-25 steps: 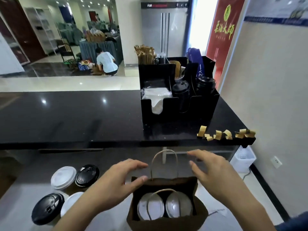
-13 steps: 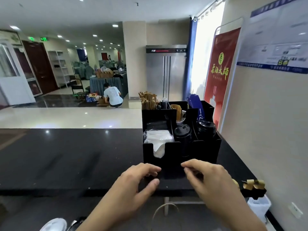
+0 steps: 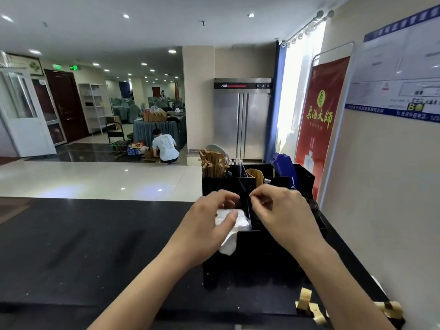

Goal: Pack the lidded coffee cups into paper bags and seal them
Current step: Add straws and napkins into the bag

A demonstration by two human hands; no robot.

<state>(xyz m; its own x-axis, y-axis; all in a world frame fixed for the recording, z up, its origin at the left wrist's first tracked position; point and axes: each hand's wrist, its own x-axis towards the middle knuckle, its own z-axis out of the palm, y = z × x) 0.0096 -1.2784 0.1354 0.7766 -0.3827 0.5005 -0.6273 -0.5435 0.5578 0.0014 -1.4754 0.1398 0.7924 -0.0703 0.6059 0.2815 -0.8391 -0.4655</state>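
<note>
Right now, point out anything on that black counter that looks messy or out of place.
Curled tan paper strips lie scattered loose on the black counter at its near right edge, some at the rim. A white napkin droops out of the black organizer's front slot. Nothing looks spilled or broken.

Black organizer (image 3: pixel 262 253) on dark counter (image 3: pixel 83 246)

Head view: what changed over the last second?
The view tilted up: the paper bag and lidded cups are out of frame. Both hands rose from the bag's rim to the black organizer; the left hand is by the white napkins, the right hand has fingers curled, nothing visibly held. Organizer and gold stickers on the counter stayed put.
</note>
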